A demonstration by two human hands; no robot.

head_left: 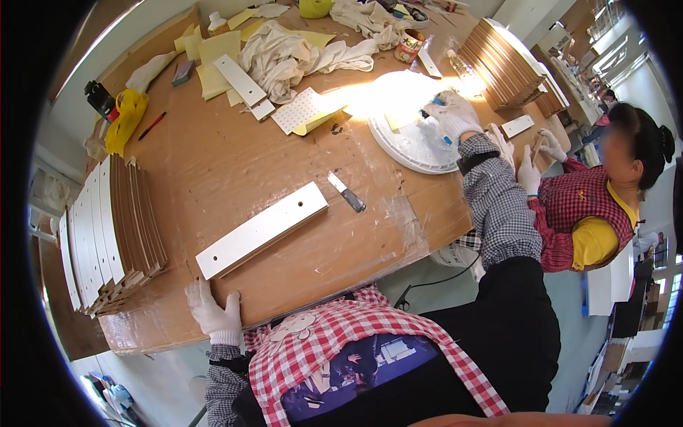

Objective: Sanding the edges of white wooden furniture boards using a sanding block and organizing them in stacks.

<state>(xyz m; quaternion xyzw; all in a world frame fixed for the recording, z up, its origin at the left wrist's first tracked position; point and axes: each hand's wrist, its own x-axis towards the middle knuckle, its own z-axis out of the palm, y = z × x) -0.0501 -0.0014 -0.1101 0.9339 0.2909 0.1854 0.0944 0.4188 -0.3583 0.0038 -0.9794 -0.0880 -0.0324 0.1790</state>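
Observation:
My left hand (211, 307), in a white glove, rests flat on the near edge of the brown workbench (213, 164), just below a long white board (261, 228) with small holes. My right hand (453, 114), also gloved, reaches far out over a round white plate (413, 146) and grips a small blue-handled tool (435, 107). A short scraper knife (346, 191) lies on the bench between the board and the plate.
A stack of white-faced boards (107, 235) stands on edge at the left. Another stack (501, 64) is at the far right. Rags (284, 57), yellow sheets (213, 57) and a tin (408, 45) lie at the back. A person in a red checked top (576, 213) works at right.

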